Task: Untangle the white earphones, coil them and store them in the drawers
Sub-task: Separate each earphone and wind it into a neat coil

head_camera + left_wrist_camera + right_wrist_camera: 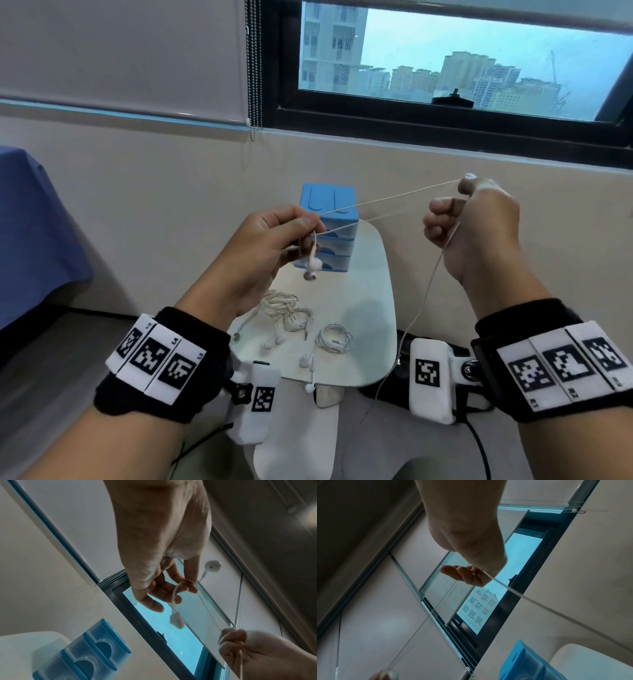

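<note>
My left hand (274,240) is raised over the small white table (373,274) and pinches the white earphone cable (383,198) near its earbuds (313,263), which dangle below the fingers. The cable stretches taut in two strands to my right hand (472,219), whose curled fingers grip it; the rest hangs down past the table's right edge. In the left wrist view the left hand (180,592) pinches the cable with the earbuds (176,619) hanging, and the right hand (236,642) shows at lower right. In the right wrist view the right hand (471,574) holds the cable (539,604). The blue drawers (329,229) stand shut behind the hands.
On the table lie a tangled cream cable (277,301), another loose earphone set (298,322) and a coiled white one (334,337). A blue cloth (30,233) covers something at left. The wall and a window (462,58) are close behind.
</note>
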Demonstrator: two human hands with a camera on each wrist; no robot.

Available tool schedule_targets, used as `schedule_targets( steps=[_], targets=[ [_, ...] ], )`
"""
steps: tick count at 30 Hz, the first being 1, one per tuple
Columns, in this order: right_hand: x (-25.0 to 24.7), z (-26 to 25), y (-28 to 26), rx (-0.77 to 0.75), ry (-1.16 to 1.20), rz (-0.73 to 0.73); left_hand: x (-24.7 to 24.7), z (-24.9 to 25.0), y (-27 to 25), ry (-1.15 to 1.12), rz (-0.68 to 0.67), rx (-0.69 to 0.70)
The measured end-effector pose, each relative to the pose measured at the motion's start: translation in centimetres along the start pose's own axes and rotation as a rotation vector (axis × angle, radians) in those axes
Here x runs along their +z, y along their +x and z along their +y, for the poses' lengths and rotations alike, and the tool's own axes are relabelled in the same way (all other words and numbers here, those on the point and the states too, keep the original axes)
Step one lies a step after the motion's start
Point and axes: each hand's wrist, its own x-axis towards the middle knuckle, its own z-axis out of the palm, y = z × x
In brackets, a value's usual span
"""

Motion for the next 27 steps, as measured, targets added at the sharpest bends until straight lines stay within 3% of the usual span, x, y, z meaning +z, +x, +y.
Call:
schedule_targets(
  steps=[5, 10, 15, 27],
  targets=[
    [-0.1, -0.6, 0.3, -0.007, -0.017, 0.042, 0.0, 0.1, 0.1, 0.019, -0.066, 0.016],
    [0.6, 0.7, -0.3, -0.009, -0.068, 0.000, 0.4, -0.2, 0.1, 0.110, -0.040, 0.000],
    [0.4, 2.4, -0.1, 0.043, 0.112, 0.006, -0.1, -0.2, 0.4, 0.058, -0.018, -0.009],
    [0.8, 2.6, 1.0, -0.229, -0.316, 0.001, -0.9, -1.1, 1.6, 0.015, -0.007, 0.036]
  ],
)
